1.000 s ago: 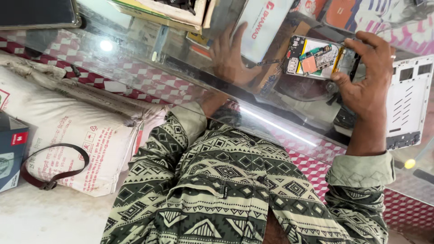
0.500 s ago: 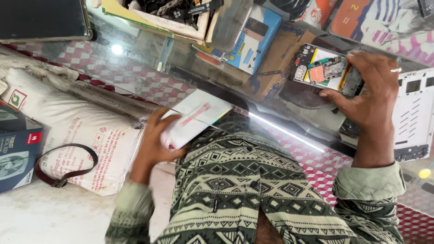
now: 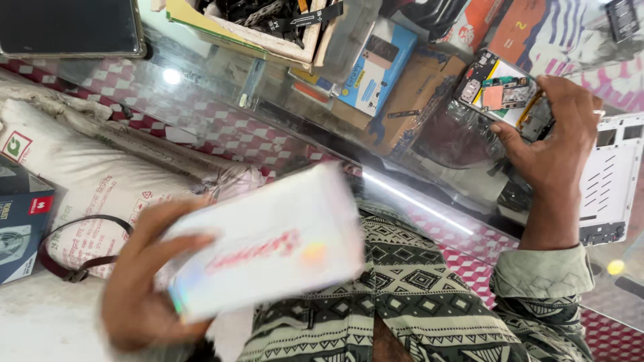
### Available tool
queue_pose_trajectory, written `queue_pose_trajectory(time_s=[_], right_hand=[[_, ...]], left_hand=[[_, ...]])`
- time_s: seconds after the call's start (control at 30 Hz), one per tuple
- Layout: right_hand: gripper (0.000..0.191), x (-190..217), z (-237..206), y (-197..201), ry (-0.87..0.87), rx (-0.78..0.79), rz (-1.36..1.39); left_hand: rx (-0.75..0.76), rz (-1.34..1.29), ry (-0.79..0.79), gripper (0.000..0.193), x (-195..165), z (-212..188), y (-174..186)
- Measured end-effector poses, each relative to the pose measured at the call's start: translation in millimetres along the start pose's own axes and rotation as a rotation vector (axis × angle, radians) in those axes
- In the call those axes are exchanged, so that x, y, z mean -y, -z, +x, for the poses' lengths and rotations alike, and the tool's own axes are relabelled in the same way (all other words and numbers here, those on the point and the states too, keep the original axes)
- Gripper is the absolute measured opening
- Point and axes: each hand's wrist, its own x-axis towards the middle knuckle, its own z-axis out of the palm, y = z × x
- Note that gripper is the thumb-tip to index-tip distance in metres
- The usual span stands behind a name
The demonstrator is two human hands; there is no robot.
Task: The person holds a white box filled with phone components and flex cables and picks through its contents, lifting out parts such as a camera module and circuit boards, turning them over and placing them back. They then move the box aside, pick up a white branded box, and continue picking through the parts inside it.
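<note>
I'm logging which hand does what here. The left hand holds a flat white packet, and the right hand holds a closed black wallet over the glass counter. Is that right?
Not quite. The head view shows the right hand holding an opened phone with its circuit board exposed, not a wallet. The rest stands: the left hand holds the flat white packet, and the glass counter lies below.

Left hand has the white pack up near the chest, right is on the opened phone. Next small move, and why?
Probably bring the white pack over to the glass counter beside the opened phone. The left hand holds it blurred, above the lap, away from the counter, while the right hand grips the phone's edge, so only the left is free to move.
</note>
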Motion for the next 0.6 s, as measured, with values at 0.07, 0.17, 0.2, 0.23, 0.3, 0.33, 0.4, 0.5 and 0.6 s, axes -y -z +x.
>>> queue_pose_trajectory(time_s=[0.07, 0.17, 0.2, 0.23, 0.3, 0.33, 0.4, 0.5, 0.6], right_hand=[[0.068, 3.2, 2.3, -0.1, -0.028, -0.018, 0.031], [0.067, 12.7, 9.8, 4.0, -0.031, -0.063, 0.029], [0.066, 20.1, 10.6, 7.5, -0.006, -0.089, -0.003], [0.064, 28.4, 12.4, 11.5, 0.019, -0.116, -0.036], [0.058, 49.3, 12.4, 20.9, 0.071, -0.17, -0.062], [0.054, 61.1, 11.6, 25.0, 0.089, -0.181, -0.037], [0.048, 84.7, 15.2, 23.6, 0.096, -0.118, -0.013], [0.036, 121.6, 23.8, 2.1, 0.183, 0.058, 0.119], [0.037, 140.4, 43.8, -18.7, 0.378, 0.122, 0.237]], left_hand=[[0.181, 0.067, -0.15, 0.082, 15.7, 55.7, -17.3], [0.286, 0.054, -0.397, 0.091, 33.1, 125.2, -54.8], [0.316, 0.027, -0.437, 0.091, 36.2, 141.5, -62.1], [0.35, -0.002, -0.477, 0.091, 38.3, 151.7, -63.8], [0.414, -0.04, -0.509, 0.091, 38.6, 159.2, -58.2], [0.457, -0.067, -0.522, 0.091, 37.9, 161.0, -54.2], [0.511, -0.059, -0.464, 0.09, 36.6, 161.4, -42.1], [0.523, -0.017, -0.462, 0.09, 36.1, 160.2, -27.8], [0.476, 0.113, -0.448, 0.092, 33.9, 154.4, -20.4]])
